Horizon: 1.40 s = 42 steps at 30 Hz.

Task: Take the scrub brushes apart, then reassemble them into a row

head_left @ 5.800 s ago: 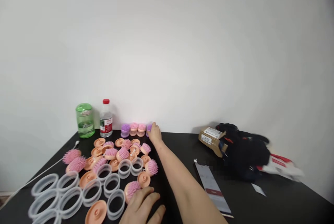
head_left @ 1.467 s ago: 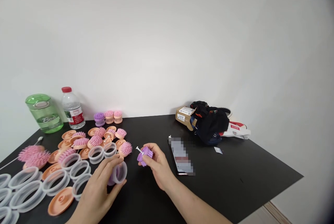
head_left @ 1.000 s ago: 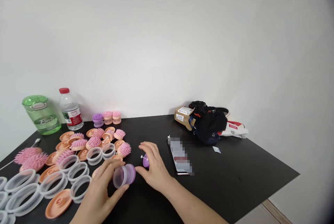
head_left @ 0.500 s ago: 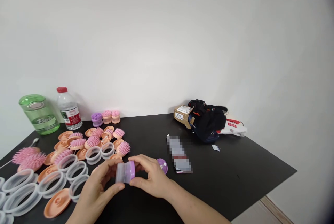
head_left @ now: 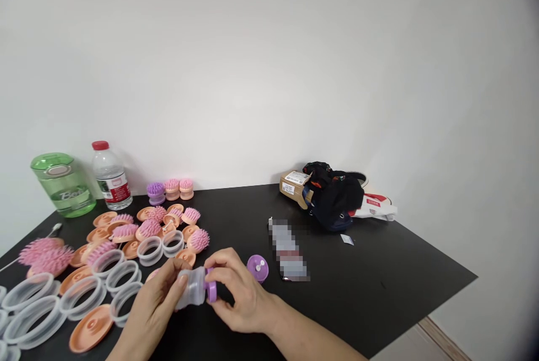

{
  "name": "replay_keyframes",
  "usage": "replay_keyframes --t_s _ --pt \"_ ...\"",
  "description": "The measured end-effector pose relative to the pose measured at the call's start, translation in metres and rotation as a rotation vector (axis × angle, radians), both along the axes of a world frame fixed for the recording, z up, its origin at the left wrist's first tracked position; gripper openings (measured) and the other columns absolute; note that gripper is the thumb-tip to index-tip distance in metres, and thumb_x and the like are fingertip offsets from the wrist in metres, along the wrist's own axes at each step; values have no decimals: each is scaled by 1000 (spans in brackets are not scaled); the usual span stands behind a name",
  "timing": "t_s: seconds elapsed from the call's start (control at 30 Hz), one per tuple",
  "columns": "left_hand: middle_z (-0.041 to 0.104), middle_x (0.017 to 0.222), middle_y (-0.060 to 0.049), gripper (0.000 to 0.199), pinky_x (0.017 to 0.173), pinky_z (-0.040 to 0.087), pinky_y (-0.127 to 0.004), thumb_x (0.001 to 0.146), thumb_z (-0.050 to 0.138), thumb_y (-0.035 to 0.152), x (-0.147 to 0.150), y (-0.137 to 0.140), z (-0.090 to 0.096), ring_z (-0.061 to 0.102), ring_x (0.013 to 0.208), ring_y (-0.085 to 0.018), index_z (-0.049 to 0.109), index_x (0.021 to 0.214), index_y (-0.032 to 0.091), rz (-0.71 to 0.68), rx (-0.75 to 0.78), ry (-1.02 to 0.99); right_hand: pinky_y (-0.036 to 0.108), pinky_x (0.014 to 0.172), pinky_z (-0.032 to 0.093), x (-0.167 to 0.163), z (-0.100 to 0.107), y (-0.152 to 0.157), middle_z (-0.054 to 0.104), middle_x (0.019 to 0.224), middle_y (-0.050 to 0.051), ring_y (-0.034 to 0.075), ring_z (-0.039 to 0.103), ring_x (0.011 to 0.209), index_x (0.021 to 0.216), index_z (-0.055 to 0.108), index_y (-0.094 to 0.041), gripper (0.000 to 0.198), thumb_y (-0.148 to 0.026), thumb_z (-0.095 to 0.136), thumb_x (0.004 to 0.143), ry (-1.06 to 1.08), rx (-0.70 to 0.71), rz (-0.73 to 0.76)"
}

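Note:
My left hand (head_left: 156,300) is closed around a translucent ring-shaped sleeve (head_left: 194,288), with its thumb on the near side. A purple round cap (head_left: 211,290) is gripped by the fingers of my right hand (head_left: 242,296). The cap sits at the right-hand end of the sleeve, tilted against it; whether they are joined I cannot tell. Just beyond my right hand a purple disc (head_left: 257,268) with a small white post lies on the black table (head_left: 345,299). Several translucent rings (head_left: 122,278) and an orange disc (head_left: 91,327) lie left of my left hand.
Pink-bristled scalp brushes (head_left: 197,241) and orange discs spread across the left. Three assembled brushes (head_left: 172,189) stand by the wall. A green bottle (head_left: 63,186) and a red-capped water bottle (head_left: 111,176) stand behind. A blurred phone (head_left: 288,250), carton (head_left: 295,188) and dark bag (head_left: 337,204) lie rightward.
The purple cap has shifted from square on the sleeve's end to tilted and partly apart from it. My left thumb has moved up onto the sleeve. The purple disc shows more fully.

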<state>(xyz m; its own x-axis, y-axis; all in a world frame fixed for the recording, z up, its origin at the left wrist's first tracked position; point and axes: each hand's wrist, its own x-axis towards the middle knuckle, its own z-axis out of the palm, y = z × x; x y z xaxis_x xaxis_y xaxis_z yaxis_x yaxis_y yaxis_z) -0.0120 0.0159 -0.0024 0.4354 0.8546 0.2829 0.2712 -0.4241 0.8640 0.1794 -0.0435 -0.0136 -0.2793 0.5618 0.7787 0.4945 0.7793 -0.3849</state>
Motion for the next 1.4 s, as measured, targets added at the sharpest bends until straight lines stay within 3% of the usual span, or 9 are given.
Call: replay_keyframes --t_s 0.13,0.27,0.37,0.57,0.87,1.07,1.2,1.3,1.4 --pt "68 82 0 34 63 56 -27 85 56 55 -8 3 -4 66 71 -20 61 97 24 74 101 3 39 94 51 1 3 -2 50 117 10 23 54 112 122 47 -23 57 -2 59 70 45 -124 -27" --pt "62 102 -4 31 75 57 -30 87 61 41 -10 6 -12 65 91 -22 60 114 26 60 424 106 34 99 48 0 -1 -2 49 118 8 20 55 114 115 51 -21 54 -1 66 67 21 -387 -102" --pt "56 107 -6 37 77 56 -30 88 59 30 -9 5 -15 63 94 -21 58 125 28 44 648 192 33 98 48 0 -8 1 51 118 7 20 57 111 108 53 -20 47 -3 72 69 -42 -535 -161" --pt "57 113 -10 48 77 56 -30 84 54 18 -8 4 -18 63 98 -23 55 131 25 -5 813 357 33 95 49 2 -18 8 60 114 6 22 57 111 93 55 -20 37 -14 83 71 -183 -592 -187" --pt "66 115 -9 46 83 52 -41 72 59 13 -13 6 -26 62 103 -30 63 116 25 -38 875 548 39 106 44 6 -23 13 65 113 9 28 48 126 108 61 -18 51 -45 84 71 -379 -454 -159" --pt "69 109 -6 31 87 49 -43 76 72 35 -13 5 -26 62 99 -29 68 106 29 -75 753 615 34 101 47 31 16 3 68 112 8 24 52 123 109 65 -19 52 -51 82 71 -223 -432 -168" --pt "70 106 -5 34 88 47 -45 73 77 36 -12 10 -36 63 98 -31 68 105 30 -53 742 614 39 100 46 59 39 -8 65 119 7 27 50 121 114 64 -23 61 -48 88 64 -279 -502 -329" --pt "69 100 -4 22 81 50 -39 81 71 36 -11 14 -46 65 93 -28 66 100 28 -56 713 537 44 94 48 73 39 -9 64 119 9 31 53 114 117 64 -21 67 -40 92 59 -483 -638 -456" --pt "68 103 -6 26 79 53 -35 89 59 48 -11 15 -51 66 95 -26 62 105 27 -36 713 401 41 82 51 75 32 -5 66 109 9 30 60 100 117 65 -20 63 -31 92 60 -655 -737 -508"
